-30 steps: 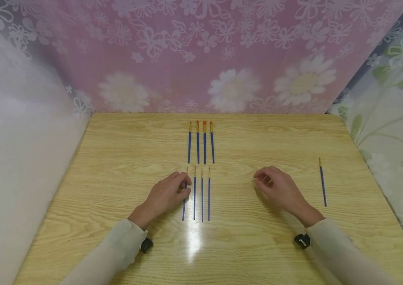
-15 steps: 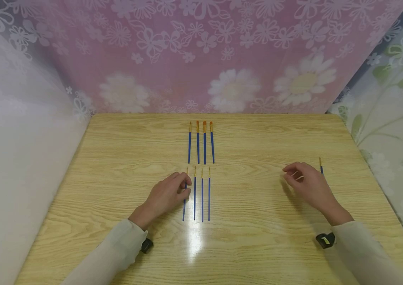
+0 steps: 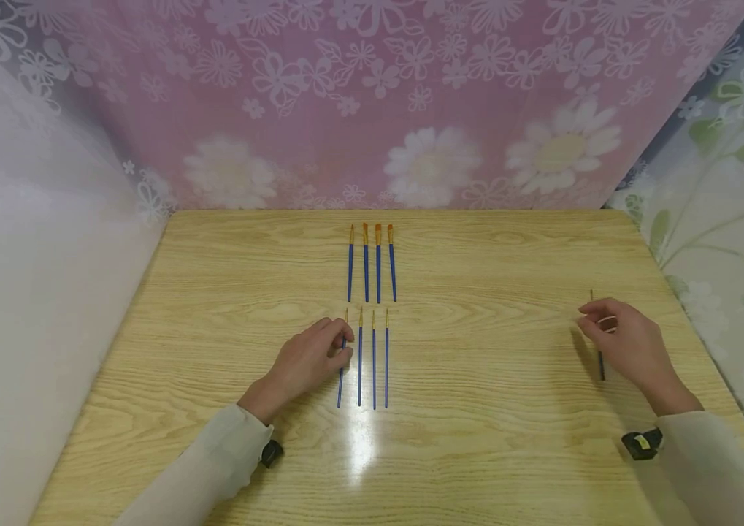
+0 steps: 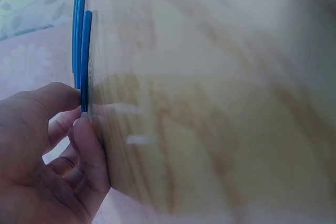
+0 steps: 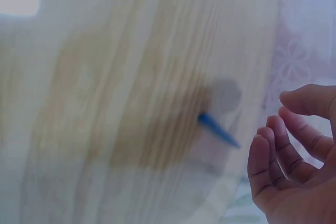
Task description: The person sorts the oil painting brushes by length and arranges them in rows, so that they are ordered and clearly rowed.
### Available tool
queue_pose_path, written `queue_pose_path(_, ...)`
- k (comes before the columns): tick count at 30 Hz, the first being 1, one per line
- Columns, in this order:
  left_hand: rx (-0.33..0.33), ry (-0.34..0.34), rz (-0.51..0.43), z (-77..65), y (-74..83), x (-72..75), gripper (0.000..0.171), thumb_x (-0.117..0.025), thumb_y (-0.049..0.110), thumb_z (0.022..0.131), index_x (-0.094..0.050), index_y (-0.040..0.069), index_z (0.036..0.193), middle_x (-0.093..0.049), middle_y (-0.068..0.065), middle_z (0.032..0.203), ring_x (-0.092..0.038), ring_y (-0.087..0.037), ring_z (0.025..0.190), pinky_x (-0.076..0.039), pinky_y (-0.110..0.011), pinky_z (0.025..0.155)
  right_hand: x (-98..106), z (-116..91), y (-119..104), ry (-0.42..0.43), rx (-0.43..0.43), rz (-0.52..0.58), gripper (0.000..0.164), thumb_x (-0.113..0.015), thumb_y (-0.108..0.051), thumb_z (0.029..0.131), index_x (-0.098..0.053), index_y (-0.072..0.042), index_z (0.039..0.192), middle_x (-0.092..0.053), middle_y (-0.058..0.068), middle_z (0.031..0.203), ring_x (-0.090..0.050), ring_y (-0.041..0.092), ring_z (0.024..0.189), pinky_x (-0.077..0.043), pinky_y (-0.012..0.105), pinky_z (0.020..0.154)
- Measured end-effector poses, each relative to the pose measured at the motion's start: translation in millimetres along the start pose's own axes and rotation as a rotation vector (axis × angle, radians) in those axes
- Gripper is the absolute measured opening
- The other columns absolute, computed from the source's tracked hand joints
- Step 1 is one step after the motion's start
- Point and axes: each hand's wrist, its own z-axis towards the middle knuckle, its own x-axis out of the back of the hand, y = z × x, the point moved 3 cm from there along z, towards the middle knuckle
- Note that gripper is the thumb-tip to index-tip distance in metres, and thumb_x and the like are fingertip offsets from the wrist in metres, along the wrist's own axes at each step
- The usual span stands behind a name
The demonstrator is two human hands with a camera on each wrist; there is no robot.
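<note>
My left hand (image 3: 309, 358) pinches the leftmost paintbrush (image 3: 340, 387) of the near row between thumb and fingertips, the brush flat on the table. In the left wrist view its blue handle (image 4: 86, 56) runs up from the fingertips (image 4: 86, 129). Three more thin paintbrushes lie to its right, the middle one (image 3: 374, 365) parallel to the others. At the right, my right hand (image 3: 628, 340) hovers over a lone paintbrush (image 3: 601, 365), hiding its middle. The right wrist view shows the fingers loosely bent, holding nothing, apart from the blue handle (image 5: 220, 130).
Behind the near row lies a second row of several paintbrushes with wider orange tips, among them a flat one (image 3: 378, 270). The wooden table (image 3: 477, 438) meets a pink flowered cloth (image 3: 345, 109) at the back. Pale cloths hang at both sides.
My right hand has moved right across the table, from near the middle to over the lone paintbrush. The left hand stays in place on its paintbrush.
</note>
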Motion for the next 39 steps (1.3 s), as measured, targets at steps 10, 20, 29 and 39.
queue_pose_path(10,0.004,-0.002,-0.001,0.2,1.0,0.6,0.014,-0.073,0.022,0.104,-0.068,0.021,0.117,-0.063,0.006,0.105,-0.057,-0.012,0.087,-0.049,-0.033,0.074,3,-3,35,-0.052,-0.183,-0.033,0.055,-0.064,-0.039,0.110,-0.060,0.008,0.140,-0.069,0.030,0.120,-0.069,0.030,0.093,-0.050,0.031,0.065)
queue_pose_path(20,0.010,-0.002,-0.005,0.1,2.5,1.5,0.014,-0.073,0.022,0.104,-0.068,0.021,0.117,-0.064,0.005,0.106,-0.058,-0.012,0.089,-0.050,-0.034,0.075,1,-3,39,-0.090,-0.149,-0.060,0.043,-0.063,-0.031,0.111,-0.066,0.008,0.129,-0.073,0.031,0.113,-0.069,0.046,0.096,-0.052,0.046,0.070)
queue_pose_path(29,0.012,-0.007,-0.007,-0.5,1.7,0.7,0.014,-0.073,0.022,0.104,-0.068,0.021,0.117,-0.064,0.005,0.106,-0.057,-0.012,0.087,-0.049,-0.034,0.074,-3,0,39,-0.058,-0.095,-0.071,0.023,-0.068,-0.018,0.108,-0.073,0.001,0.119,-0.076,0.019,0.102,-0.070,0.024,0.085,-0.045,0.030,0.066)
queue_pose_path(39,0.004,0.004,-0.007,0.1,-0.1,-0.4,0.014,-0.072,0.023,0.104,-0.068,0.022,0.117,-0.064,0.006,0.106,-0.058,-0.012,0.087,-0.049,-0.033,0.073,-5,-1,35,-0.044,-0.069,-0.053,0.016,-0.065,-0.013,0.109,-0.073,0.000,0.115,-0.072,0.016,0.099,-0.057,0.001,0.080,-0.044,0.029,0.064)
